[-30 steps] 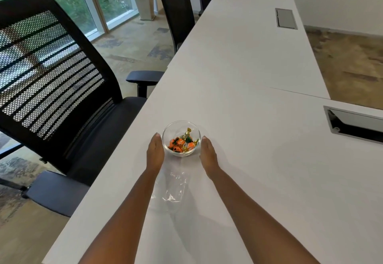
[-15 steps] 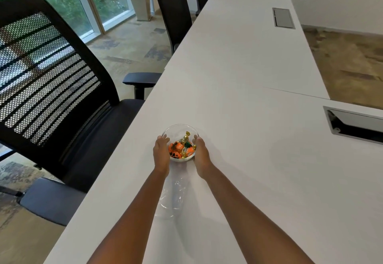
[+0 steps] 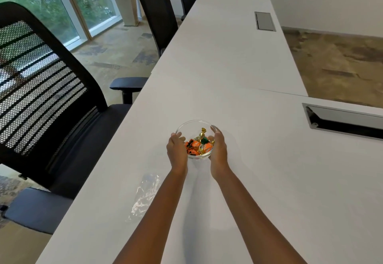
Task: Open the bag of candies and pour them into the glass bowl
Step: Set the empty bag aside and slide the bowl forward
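Note:
A small glass bowl (image 3: 191,124) stands on the white table and holds several wrapped candies (image 3: 196,144) in orange, gold and green. My left hand (image 3: 176,149) cups the bowl's left side and my right hand (image 3: 217,149) cups its right side, fingers curled around the glass. The clear plastic bag (image 3: 145,195) lies flat and crumpled on the table, near my left forearm and close to the table's left edge. It looks empty.
The long white table (image 3: 269,180) has a cable slot (image 3: 342,122) at the right and a closed hatch (image 3: 264,21) farther back. A black mesh office chair (image 3: 47,106) stands at the left edge, with more chairs (image 3: 157,12) behind.
My hands closed in from either side of the bowl onto the glass. The bowl now sits farther right of the bag than before.

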Demonstrator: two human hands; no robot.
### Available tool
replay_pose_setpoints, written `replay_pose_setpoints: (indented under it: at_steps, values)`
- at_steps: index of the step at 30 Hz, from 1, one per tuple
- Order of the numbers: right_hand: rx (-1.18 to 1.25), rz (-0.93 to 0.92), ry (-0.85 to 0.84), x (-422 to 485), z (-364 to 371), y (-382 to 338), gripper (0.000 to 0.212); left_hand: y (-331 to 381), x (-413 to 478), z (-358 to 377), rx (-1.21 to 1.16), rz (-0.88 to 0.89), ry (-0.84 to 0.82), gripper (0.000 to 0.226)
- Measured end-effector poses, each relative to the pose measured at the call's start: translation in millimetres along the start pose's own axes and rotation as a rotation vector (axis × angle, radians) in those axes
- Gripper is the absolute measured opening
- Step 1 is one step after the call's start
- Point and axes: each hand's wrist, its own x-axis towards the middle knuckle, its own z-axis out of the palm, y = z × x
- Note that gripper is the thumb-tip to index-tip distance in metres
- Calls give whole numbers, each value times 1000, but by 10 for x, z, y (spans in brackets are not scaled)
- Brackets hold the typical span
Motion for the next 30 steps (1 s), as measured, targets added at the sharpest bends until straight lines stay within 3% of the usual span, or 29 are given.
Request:
replay_pose_setpoints:
  at_steps: [17, 21, 30]
  values:
    - [197, -83, 183, -85, -1075, -500, 24, 2, -736, 952, -74, 48, -302, 29]
    - [210, -44, 225, -21, -1296, -443, 23, -125, -789, 1116, -49, 73, -343, 19]
    - [96, -76, 227, 121, -1581, -241, 31, -512, -775, 1294, 14, 59, -342, 22]
